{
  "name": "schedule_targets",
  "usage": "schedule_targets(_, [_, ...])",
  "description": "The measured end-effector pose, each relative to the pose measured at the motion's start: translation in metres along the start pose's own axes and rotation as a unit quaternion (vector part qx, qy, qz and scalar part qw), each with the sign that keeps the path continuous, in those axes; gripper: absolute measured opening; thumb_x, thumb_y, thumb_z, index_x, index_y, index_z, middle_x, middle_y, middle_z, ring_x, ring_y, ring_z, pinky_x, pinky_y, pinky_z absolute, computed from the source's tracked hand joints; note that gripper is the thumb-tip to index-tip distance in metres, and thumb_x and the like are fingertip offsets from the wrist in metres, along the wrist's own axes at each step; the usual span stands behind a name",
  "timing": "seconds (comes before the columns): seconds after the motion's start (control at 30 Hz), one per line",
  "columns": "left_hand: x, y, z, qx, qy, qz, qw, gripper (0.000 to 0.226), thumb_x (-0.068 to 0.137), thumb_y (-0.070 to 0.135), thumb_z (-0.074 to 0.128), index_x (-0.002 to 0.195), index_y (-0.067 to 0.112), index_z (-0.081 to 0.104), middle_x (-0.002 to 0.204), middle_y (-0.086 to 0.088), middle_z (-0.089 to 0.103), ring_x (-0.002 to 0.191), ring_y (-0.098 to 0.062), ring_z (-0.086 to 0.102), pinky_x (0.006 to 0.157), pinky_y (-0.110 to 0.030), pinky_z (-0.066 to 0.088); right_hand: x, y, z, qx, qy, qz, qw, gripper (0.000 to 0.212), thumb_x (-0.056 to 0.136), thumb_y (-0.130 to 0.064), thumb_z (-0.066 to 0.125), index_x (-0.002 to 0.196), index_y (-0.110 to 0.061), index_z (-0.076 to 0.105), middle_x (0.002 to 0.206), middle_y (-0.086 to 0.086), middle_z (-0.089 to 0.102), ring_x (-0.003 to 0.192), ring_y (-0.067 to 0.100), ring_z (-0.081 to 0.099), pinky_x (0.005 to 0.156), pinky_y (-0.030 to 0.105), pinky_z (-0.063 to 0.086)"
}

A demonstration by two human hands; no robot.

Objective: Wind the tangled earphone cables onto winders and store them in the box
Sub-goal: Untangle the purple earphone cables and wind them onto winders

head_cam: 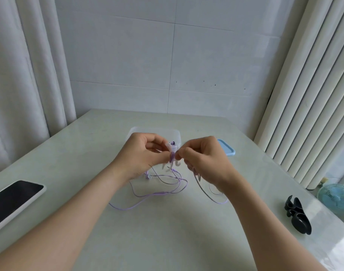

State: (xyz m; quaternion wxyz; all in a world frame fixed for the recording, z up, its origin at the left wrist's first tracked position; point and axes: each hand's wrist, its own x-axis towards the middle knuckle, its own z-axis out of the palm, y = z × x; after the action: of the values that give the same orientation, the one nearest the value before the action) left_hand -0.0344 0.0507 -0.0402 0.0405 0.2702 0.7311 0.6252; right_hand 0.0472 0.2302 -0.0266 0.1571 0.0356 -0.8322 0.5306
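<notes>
- The left hand point(141, 155) was bare; its forearm was uncovered to the frame edge.
- The right hand point(204, 161) and forearm were likewise bare.
- Nail detail on the fingers point(157, 142) was indistinct.

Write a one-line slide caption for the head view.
Left hand holds a white winder; right hand pinches purple earphone cable against it, clear box behind.

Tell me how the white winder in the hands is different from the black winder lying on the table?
The white winder is pale; the black winder is dark and shiny. The left hand holds the white winder up, while the black winder lies on the table. The white winder has purple cable wrapped on it, pinched by the right hand; the black winder has none. Both have curved ends.
</notes>
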Motion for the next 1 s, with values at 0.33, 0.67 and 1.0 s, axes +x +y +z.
schedule_targets(0.33, [-0.006, 0.008, -0.001, -0.049, -0.122, -0.005, 0.991, 0.020, 0.079, 0.002, 0.075, 0.099, 0.003, 0.073, 0.086, -0.010, 0.077, 0.071, -0.015, 0.066, 0.070, -0.026, 0.047, 0.006, 0.006, -0.010, 0.156, 0.024, 0.124, 0.980, 0.024, 0.094, -0.021, 0.075, 0.072, -0.009, 0.074, 0.073, 0.007, 0.049, 0.053, 0.021, 0.053, 0.052, 0.029, 0.049])
schedule_targets(0.67, [0.005, -0.001, -0.006, -0.233, 0.036, -0.013, 0.972, 0.018, 0.076, 0.008, 0.079, 0.093, 0.006, 0.074, 0.091, -0.016, 0.076, 0.082, -0.030, 0.072, 0.087, -0.039, 0.061, 0.001, 0.012, -0.001, -0.062, -0.055, 0.089, 0.993, 0.023, 0.097, -0.032, 0.073, 0.084, -0.014, 0.078, 0.065, -0.004, 0.059, 0.053, 0.008, 0.041, 0.047, 0.015, 0.033])
schedule_targets(1.0, [0.002, -0.005, -0.007, -0.027, 0.113, 0.011, 0.993, 0.012, 0.082, -0.002, 0.080, 0.090, 0.007, 0.076, 0.085, -0.010, 0.079, 0.077, -0.021, 0.075, 0.078, -0.030, 0.062, -0.008, -0.006, 0.011, -0.048, -0.065, -0.045, 0.996, 0.015, 0.091, -0.017, 0.074, 0.077, -0.013, 0.079, 0.058, 0.009, 0.044, 0.058, 0.018, 0.034, 0.053, 0.028, 0.030])
